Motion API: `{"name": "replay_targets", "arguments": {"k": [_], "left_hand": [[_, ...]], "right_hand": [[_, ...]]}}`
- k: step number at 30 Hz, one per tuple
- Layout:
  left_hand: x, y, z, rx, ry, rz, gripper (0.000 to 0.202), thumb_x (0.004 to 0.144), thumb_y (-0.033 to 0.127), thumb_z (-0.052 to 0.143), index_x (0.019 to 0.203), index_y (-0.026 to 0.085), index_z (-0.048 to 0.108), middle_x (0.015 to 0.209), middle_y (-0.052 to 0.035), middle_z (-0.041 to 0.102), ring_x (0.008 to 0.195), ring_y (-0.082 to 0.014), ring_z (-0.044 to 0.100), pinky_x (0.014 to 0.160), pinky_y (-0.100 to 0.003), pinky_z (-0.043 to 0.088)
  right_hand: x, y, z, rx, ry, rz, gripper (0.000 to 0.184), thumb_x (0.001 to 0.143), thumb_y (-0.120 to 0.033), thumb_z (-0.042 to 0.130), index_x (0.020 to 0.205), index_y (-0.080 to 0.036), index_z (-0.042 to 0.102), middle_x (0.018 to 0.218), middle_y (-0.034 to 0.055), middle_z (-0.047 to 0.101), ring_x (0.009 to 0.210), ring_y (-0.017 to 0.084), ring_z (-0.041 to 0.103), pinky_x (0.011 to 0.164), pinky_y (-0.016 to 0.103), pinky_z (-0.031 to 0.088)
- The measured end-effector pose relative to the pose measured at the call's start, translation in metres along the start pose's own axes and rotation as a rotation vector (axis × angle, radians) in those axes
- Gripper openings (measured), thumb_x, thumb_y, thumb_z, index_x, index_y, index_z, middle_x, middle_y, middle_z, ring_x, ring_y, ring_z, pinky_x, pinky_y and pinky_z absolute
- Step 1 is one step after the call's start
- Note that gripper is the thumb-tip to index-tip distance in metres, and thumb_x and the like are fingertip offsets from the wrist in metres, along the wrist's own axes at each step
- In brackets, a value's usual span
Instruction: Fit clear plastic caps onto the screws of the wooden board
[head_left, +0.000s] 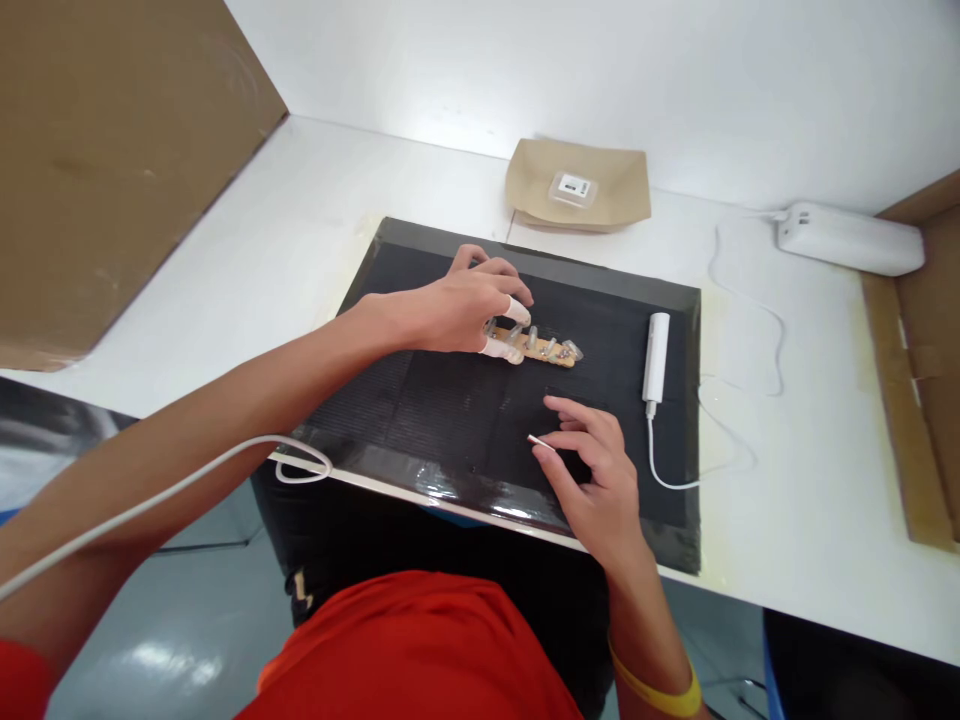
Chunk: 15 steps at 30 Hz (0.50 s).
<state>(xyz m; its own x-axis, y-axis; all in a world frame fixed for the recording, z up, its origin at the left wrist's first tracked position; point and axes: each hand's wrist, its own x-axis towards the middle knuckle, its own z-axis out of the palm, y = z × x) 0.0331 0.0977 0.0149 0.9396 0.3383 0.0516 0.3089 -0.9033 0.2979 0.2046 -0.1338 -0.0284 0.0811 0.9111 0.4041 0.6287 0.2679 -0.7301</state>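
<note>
1. A white bench (810, 480) is viewed from above and is largely covered, at its front, by a black mat (442, 410) with shiny taped edges.
2. Behind the mat, a shallow brown cardboard tray (634, 185) is set against the white wall.
3. The left hand (484, 300) is held over the middle of the mat, palm down. Its thumb and index finger, both wrapped in white covers (501, 350), are closed on a wooden strip; the other fingers are bent and held clear of it.
4. The right hand (596, 470) is held nearer the front edge, apart from the strip. Its thumb and a fingertip are pinched together; the remaining fingers are loosely curved.
5. The wooden strip (537, 346) is positioned at the middle of the mat, slanted slightly down to the right. Its left part is hidden by the left hand.
6. Along the strip, clear pieces (574, 350) with shiny metallic bits are arranged in a row; their exact form cannot be made out.
7. A thin, pale piece (541, 442) is gripped by the right hand, one end left projecting.
</note>
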Motion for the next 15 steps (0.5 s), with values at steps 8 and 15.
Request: {"name": "replay_targets", "arguments": {"k": [8,15], "left_hand": [[-0.0001,0.0024,-0.0029,0.015,-0.020,-0.027,0.026,0.094,0.042,0.068,0.106,0.022,0.078,0.136,-0.0072,0.071,0.132,-0.0297,0.054,0.105,-0.047,0.022],[-0.0007,0.0031,-0.0025,-0.030,-0.021,-0.035,0.046,0.091,0.062,0.065,0.116,0.024,0.075,0.139,-0.0088,0.070,0.134,-0.0317,0.051,0.105,-0.048,0.021]], "right_hand": [[0.0009,-0.0005,0.0000,-0.003,-0.001,0.001,0.008,0.093,-0.017,0.070,0.094,-0.024,0.069,0.125,0.0074,0.073,0.109,0.021,0.064,0.089,0.041,0.059],[0.0011,-0.0010,-0.0009,-0.017,-0.009,0.009,0.007,0.094,-0.018,0.070,0.094,-0.025,0.069,0.124,0.0078,0.073,0.108,0.022,0.065,0.087,0.042,0.059]]}}
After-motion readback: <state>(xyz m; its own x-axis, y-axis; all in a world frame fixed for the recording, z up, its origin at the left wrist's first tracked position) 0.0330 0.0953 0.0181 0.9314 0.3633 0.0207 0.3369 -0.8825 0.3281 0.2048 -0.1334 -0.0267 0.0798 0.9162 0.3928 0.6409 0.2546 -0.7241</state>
